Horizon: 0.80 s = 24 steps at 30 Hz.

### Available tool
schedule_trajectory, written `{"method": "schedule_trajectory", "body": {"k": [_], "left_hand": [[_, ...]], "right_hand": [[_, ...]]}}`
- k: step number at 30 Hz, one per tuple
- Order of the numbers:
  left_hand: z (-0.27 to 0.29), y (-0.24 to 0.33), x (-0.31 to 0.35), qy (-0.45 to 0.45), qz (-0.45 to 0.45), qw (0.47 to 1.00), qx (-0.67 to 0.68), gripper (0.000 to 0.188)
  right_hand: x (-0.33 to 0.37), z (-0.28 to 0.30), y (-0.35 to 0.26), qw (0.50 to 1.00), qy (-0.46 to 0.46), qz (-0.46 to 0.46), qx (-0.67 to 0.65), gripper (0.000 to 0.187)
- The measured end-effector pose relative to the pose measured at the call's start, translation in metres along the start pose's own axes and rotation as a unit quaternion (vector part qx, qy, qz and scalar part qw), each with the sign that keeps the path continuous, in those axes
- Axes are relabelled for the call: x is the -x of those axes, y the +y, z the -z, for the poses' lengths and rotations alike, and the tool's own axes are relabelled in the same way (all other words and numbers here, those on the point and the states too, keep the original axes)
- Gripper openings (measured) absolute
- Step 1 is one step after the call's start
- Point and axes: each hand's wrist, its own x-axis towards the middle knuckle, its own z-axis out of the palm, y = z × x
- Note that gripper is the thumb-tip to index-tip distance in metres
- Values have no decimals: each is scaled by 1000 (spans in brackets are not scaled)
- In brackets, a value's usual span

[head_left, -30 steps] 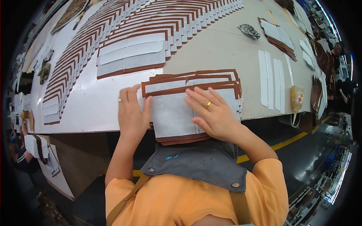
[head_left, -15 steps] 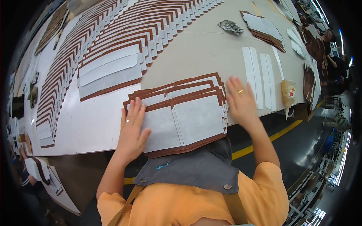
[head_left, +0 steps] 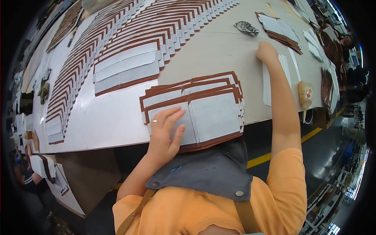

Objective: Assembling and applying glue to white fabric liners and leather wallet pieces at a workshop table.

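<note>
Resting loosely open on stacked white rectangular panels with brown borders (head_left: 215,113) at the pale counter's (head_left: 219,51) near edge, your left hand (head_left: 166,131) probably steadies them; your right hand (head_left: 267,53), its grip hidden, is beside long white strips (head_left: 267,90), likely laid within easy reach.

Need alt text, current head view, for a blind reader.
A person's left hand lies over white-and-brown stacked panels at the near edge of a table; the right hand is by the far ends of white strips. Overlapping rows of similar panels lie farther back, mostly left.
</note>
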Motion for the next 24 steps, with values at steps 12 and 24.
{"method": "schedule_trajectory", "body": {"k": [12, 24], "left_hand": [[2, 1, 7, -104, 20, 991, 86, 18], [-5, 5, -1, 73, 343, 739, 576, 41]], "right_hand": [[133, 92, -24, 784, 281, 110, -543, 15], [203, 42, -71, 460, -20, 148, -875, 13]]}}
